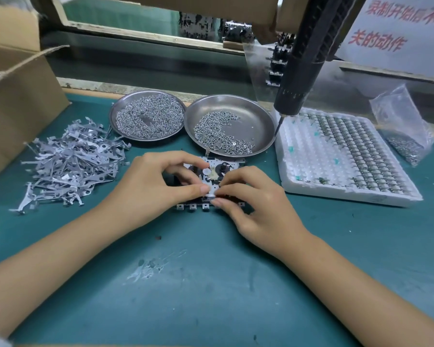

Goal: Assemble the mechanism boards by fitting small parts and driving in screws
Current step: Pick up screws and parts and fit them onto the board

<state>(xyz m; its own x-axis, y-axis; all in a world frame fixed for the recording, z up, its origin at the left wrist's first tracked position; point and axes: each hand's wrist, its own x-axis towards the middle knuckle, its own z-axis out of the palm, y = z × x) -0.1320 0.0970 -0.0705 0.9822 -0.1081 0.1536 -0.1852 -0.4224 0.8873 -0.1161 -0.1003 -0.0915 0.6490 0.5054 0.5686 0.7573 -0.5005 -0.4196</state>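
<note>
Bare forearms enter from the lower corners and meet over a green mat (211,284). Left hand (156,186): fingers curled, thumb and forefinger pinching a small pale part (209,195) at the near edge of the mechanism board (212,169). Right hand (258,209): fingers likewise curled, thumb and forefinger tips closed on the same small part from the other side, just touching the left thumb. The board lies flat on the mat between the two hands, largely hidden by them; a white wheel and a black spindle show on its far half, and a row of metal tabs along its near edge.

Behind the board: two round steel dishes, the left dish (115,106) thickly covered with screws, the right dish (263,116) holding a thinner crescent of screws. Left of the board, a loose heap of stamped metal levers (68,161). Right of it, a white foam tray (311,186) with rows of small round parts. A hanging electric screwdriver (298,78) points its bit at the right dish's rim. At far right lies a plastic bag of screws (404,128); at far left stands a cardboard box (18,96).
</note>
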